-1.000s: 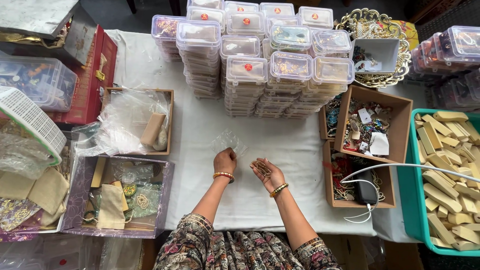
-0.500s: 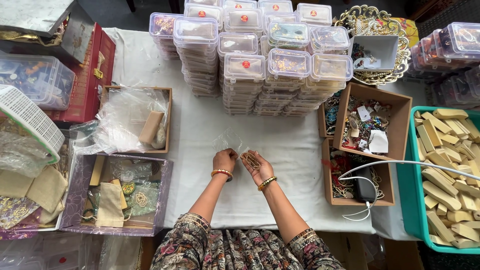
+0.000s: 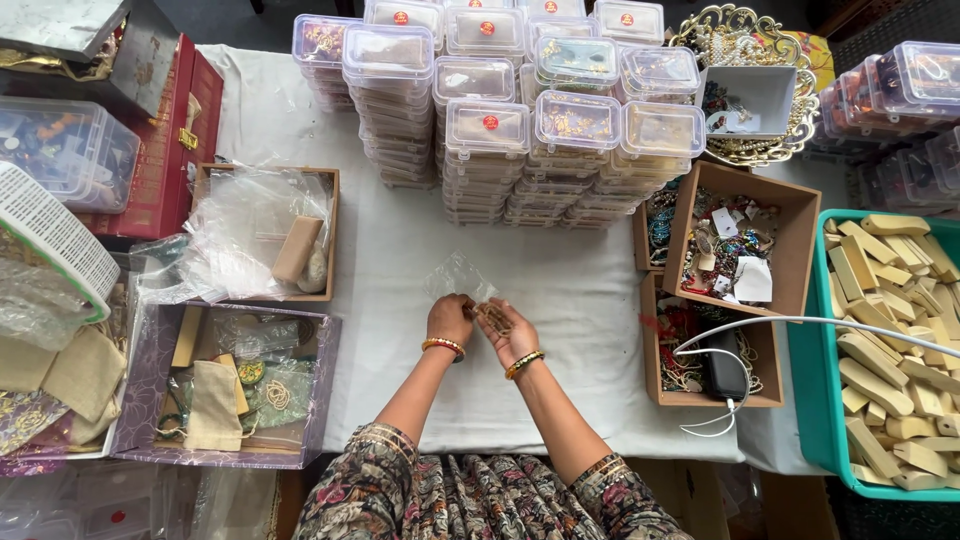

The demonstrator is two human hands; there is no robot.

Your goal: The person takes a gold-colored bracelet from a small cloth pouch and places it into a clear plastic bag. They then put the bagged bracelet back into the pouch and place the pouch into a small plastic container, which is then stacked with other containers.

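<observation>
At a white-clothed surface (image 3: 560, 300), the person's left hand (image 3: 449, 320) pinches the lower edge of a small clear plastic pouch (image 3: 458, 275), which lies just beyond the knuckles, its mouth turned toward the right hand (image 3: 510, 332). That hand, palm up and touching the left, cups a small brown-gold trinket (image 3: 494, 318) loosely in its grip (too small to identify), its long axis slanting toward the pouch. Stacked clear lidded boxes (image 3: 500, 130) stand farther back; a cardboard tray of jewellery (image 3: 735, 245) sits to the right.
</observation>
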